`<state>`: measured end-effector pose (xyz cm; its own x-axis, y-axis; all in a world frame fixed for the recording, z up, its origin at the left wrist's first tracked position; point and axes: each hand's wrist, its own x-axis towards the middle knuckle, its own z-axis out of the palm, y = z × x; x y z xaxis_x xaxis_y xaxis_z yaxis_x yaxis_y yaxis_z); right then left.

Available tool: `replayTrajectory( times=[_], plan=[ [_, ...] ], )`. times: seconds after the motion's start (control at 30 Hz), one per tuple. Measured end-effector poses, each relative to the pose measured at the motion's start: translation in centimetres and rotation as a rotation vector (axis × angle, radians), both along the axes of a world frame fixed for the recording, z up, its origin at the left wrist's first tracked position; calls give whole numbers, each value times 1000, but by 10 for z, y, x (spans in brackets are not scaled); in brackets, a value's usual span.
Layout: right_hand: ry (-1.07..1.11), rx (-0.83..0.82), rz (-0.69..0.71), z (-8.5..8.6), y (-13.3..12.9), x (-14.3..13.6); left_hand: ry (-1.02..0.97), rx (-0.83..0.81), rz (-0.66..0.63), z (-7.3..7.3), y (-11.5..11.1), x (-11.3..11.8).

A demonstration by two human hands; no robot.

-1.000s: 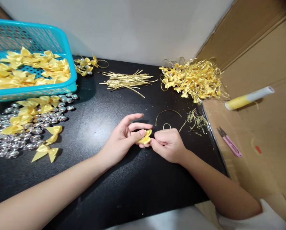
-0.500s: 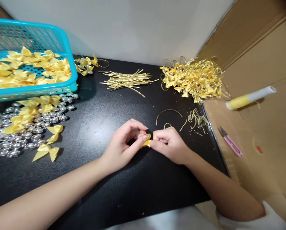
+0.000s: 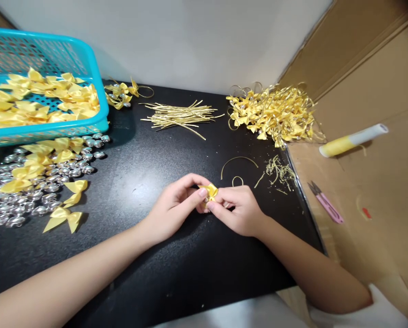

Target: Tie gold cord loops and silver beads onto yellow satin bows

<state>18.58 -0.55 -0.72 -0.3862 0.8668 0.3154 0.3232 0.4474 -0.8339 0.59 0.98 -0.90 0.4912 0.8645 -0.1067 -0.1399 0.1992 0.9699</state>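
A small yellow ribbon bow point(image 3: 211, 190) is pinched between my two hands above the black table point(image 3: 176, 273). My left hand point(image 3: 176, 207) grips its left side with thumb and fingers. From the right, my right hand point(image 3: 240, 208) closes on the bow's lower right part, thumb and fingertips near my left fingers. The underside of the bow is hidden by my fingers. Just beyond my right hand lie a small gold cord loop point(image 3: 237, 177) and a curved gold cord point(image 3: 238, 158).
Left: a blue basket point(image 3: 103, 98) of yellow bows, silver beads point(image 3: 26, 200) and loose bows point(image 3: 65, 216). Back: gold cord strips point(image 3: 181, 115) and a pile of looped bows point(image 3: 275, 114). Right: cord scraps point(image 3: 281, 173), pink snips point(image 3: 328, 207) and a tube point(image 3: 354, 140) on cardboard.
The bow has turned and shows more of its loop above my fingertips. My right thumb has moved left and down, closer to my left fingers. The view has shifted slightly.
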Motion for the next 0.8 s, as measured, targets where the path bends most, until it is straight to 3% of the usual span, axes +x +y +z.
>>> replayTrajectory(
  times=[0.2, 0.33, 0.5, 0.67, 0.8],
  plan=[
    [-39, 38, -8, -4, 1, 2, -106, -32, -143, -1, 2, -2],
    [-73, 33, -13, -2, 4, 5, -60, -68, -115, 0, 1, -2],
    [-34, -88, 104, 8, 9, 10, -46, -104, -122, 1, 5, -5],
    [38, -190, 28, 10, 10, 8, -25, -139, -117, 4, 5, -3],
    [66, -179, 9, 10, 9, 6, -20, -160, -108, 5, 4, -1]
  ],
)
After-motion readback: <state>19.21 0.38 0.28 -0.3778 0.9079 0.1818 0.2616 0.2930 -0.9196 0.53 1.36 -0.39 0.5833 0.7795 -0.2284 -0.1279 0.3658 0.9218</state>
